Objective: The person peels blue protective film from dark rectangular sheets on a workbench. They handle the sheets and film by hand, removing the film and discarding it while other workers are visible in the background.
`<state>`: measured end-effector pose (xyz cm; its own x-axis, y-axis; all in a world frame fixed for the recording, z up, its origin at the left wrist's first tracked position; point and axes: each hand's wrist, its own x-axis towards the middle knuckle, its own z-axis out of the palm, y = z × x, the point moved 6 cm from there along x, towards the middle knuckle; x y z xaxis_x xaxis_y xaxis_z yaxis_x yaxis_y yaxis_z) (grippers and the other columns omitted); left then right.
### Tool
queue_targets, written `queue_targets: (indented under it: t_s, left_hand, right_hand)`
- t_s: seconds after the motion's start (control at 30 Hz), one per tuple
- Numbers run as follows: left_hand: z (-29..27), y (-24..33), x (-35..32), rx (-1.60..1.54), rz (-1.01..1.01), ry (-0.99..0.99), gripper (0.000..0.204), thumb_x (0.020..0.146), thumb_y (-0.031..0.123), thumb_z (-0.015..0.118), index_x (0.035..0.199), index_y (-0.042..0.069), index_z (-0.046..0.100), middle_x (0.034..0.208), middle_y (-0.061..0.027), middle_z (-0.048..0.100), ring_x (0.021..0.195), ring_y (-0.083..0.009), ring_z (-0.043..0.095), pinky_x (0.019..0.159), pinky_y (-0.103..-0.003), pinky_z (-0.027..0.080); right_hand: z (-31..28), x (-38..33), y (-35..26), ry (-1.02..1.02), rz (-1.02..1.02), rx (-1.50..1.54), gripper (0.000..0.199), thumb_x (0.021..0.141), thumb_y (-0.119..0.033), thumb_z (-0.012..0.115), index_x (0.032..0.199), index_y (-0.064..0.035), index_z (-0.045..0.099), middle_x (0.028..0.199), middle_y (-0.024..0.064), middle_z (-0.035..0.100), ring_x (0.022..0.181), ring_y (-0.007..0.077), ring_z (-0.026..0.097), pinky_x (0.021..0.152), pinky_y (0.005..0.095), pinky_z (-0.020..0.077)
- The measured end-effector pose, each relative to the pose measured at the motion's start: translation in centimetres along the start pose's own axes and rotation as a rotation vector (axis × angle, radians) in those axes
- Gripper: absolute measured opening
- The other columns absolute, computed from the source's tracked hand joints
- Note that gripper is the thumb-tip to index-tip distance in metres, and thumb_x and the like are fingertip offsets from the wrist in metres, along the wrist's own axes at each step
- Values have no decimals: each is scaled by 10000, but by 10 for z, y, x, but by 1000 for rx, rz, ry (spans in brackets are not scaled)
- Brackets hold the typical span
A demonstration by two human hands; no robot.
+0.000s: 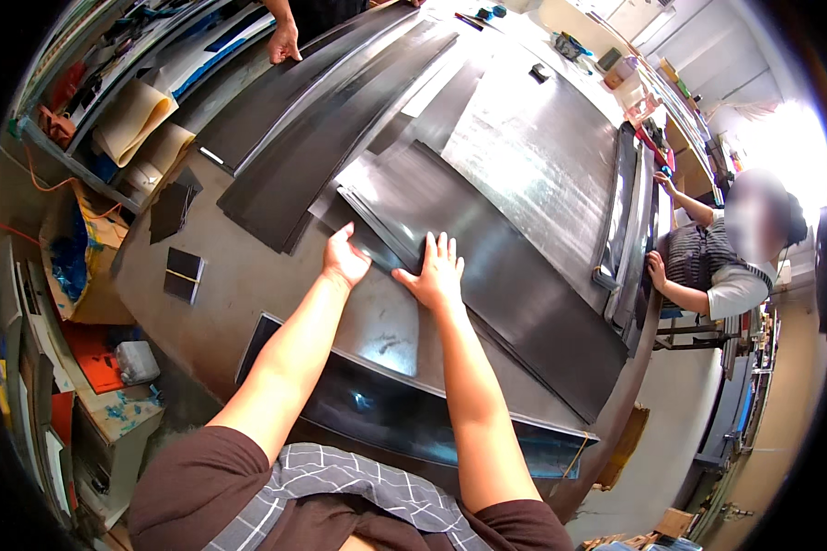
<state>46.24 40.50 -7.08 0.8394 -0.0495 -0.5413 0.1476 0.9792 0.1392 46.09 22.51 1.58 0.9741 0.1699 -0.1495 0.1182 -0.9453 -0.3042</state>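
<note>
Left hand (346,261): empty, loosely uncurled beside the dark sheets (533,280), contact unclear | right hand (435,273): we lay it wide over their near edge | dark sheets: stacked, slanting across our surface (147,275) | small banded bundle (183,275): left of us

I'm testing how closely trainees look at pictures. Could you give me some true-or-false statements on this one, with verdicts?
1. The right hand is at the edge of a stack of dark sheets. True.
2. The left hand grips scissors. False: no scissors show in it.
3. The small banded stack lies right of both hands. False: it lies to their left.
4. A co-worker is at the table's right side. True.
5. The apron is plain red. False: it is grey with white lines.
</note>
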Motion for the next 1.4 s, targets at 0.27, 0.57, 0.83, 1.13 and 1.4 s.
queue_targets:
  t_s: [0.27, 0.57, 0.83, 1.13, 1.4]
  left_hand:
    - [-19, 2, 9, 172, 241, 71, 208, 948, 60, 552, 1152, 44, 590, 1130, -90, 647, 1035, -243, 631, 949, -405, 504]
    - [-2, 1, 1, 245, 248, -116, 218, 994, 60, 479, 1197, 55, 558, 1120, -76, 634, 1028, -213, 626, 913, -365, 522]
    - [9, 8, -5, 438, 284, -73, 242, 964, 115, 497, 1172, 80, 616, 1107, -81, 673, 1001, -199, 658, 838, -381, 570]
    - [73, 24, -27, 1786, 637, -374, 576, 878, 121, 547, 1445, 96, 451, 1541, -123, 382, 1442, -292, 319, 1146, -505, 284]
    - [83, 35, 27, 2524, 838, -268, 638, 917, 452, 589, 1428, 90, 467, 1563, -154, 320, 1475, -314, 245, 1184, -573, 172]
  right_hand:
    - [6, 8, -20, 317, -241, -200, 488, 885, -229, 651, 1322, -35, 553, 1266, 204, 626, 1154, 387, 609, 949, 424, 501]
    - [-44, -39, -52, 370, -413, 1, 389, 794, -74, 681, 1180, -83, 639, 1092, 149, 702, 938, 299, 698, 799, 385, 567]
    - [-9, -42, -66, 361, -220, -147, 535, 825, -151, 665, 1326, -3, 549, 1284, 218, 614, 1221, 389, 565, 1006, 450, 451]
    - [-88, -24, -27, 443, -28, 82, 241, 877, -97, 623, 1109, -89, 684, 963, 164, 703, 838, 373, 682, 748, 441, 547]
    - [-126, -54, -19, 499, -149, 52, 368, 804, -10, 626, 1164, -78, 663, 1022, 163, 705, 870, 330, 696, 768, 398, 565]
